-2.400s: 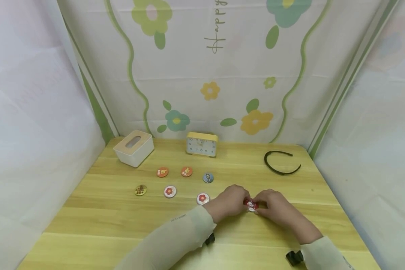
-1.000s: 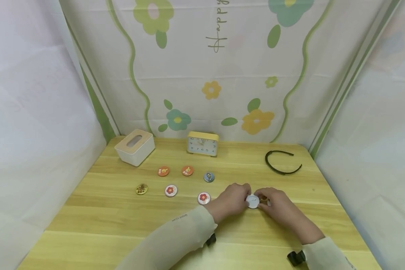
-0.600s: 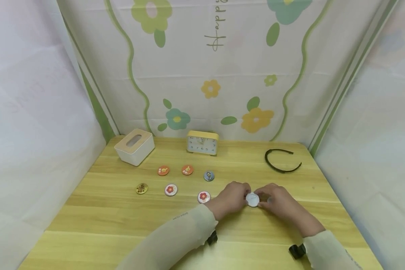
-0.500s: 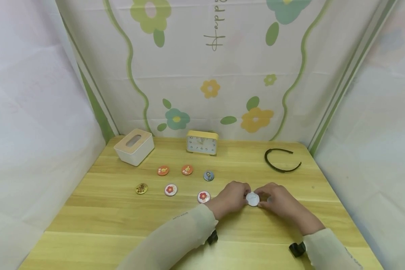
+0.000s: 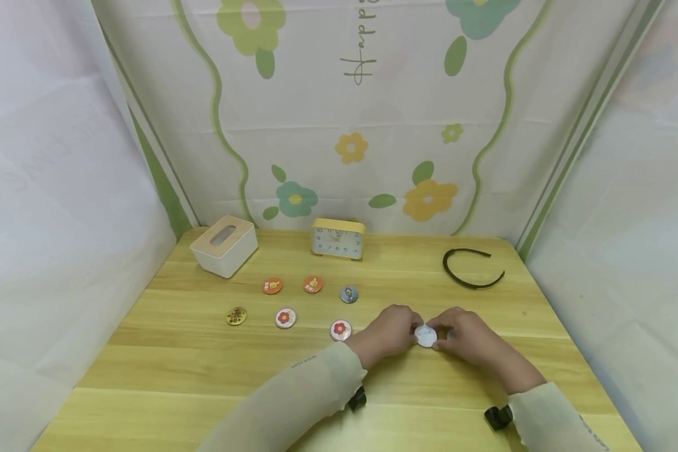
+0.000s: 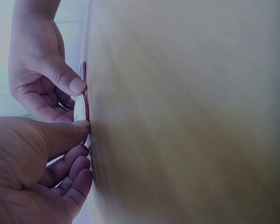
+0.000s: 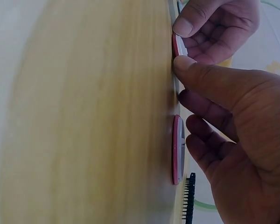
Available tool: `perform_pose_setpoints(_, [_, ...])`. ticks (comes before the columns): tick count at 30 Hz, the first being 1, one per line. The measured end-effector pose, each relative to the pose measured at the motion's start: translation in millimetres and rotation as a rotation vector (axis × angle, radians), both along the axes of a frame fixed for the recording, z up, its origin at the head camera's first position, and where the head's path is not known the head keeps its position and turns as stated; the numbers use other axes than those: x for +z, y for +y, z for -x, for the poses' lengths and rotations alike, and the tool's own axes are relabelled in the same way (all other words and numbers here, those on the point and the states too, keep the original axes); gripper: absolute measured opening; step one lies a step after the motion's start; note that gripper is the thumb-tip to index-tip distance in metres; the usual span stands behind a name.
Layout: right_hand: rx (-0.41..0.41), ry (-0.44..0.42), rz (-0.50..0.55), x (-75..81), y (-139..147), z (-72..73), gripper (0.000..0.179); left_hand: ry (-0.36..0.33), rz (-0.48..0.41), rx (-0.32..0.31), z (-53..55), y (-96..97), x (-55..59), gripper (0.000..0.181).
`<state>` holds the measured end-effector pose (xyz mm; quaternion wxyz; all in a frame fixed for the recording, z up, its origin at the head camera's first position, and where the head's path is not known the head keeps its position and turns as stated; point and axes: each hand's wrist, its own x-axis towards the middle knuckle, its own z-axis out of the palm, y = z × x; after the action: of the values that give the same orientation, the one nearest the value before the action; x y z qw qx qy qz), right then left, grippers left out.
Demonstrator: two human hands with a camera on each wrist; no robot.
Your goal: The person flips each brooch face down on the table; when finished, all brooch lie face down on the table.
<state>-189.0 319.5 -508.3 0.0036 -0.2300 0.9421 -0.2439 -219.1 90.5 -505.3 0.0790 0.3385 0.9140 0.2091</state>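
Observation:
My left hand [image 5: 391,329] and right hand [image 5: 464,336] pinch one round pin badge [image 5: 426,336] between them, just above or on the table. Its white back faces up, and a pin line shows faintly across it. In the left wrist view the badge [image 6: 80,109] appears edge-on, red rim towards the tabletop, with both thumbs at its edge. A second badge [image 7: 178,149] lies back-up under the right hand's fingers in the right wrist view; the hand hides it from the head view. Close to the left wrist is a red-flower badge [image 5: 341,329].
Other badges lie face up further left: a flower one [image 5: 285,317], a yellow one [image 5: 236,316], two orange ones [image 5: 272,286] and a blue one [image 5: 348,294]. Behind them stand a tissue box [image 5: 224,246] and a clock [image 5: 338,239]. A black headband [image 5: 469,285] lies back right.
The badge between the hands showed its red printed face at first; it has since been turned over and shows its white back. Both hands have barely shifted in the last second.

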Motion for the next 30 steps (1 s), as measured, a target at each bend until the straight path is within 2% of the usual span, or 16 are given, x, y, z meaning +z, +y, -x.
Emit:
perform_pose_setpoints(6, [0.026,0.014,-0.037,0.5,0.6,-0.1,0.031,0.04,0.023,-0.031,-0.1,1.2,0.0,0.004])
perform_pose_setpoints(18, [0.01,-0.004,-0.045,-2.9,1.5,-1.3,0.032,0.027,0.003,-0.04,-5.8,-4.6,3.0,0.006])
perform_pose_setpoints(23, [-0.01,-0.007,-0.057,-2.0,-0.2,-1.4,0.034,0.003,-0.027,0.014,-8.5,-26.3,11.2,0.026])
perform_pose_setpoints(26, [-0.009,-0.01,-0.063,-1.3,-0.6,-1.2,0.034,-0.009,-0.041,0.058,-8.7,-48.7,17.8,0.031])
perform_pose_setpoints(30, [-0.012,-0.025,-0.054,0.2,-0.2,-3.7,0.035,-0.009,-0.058,0.129,-9.6,-83.9,19.7,0.044])
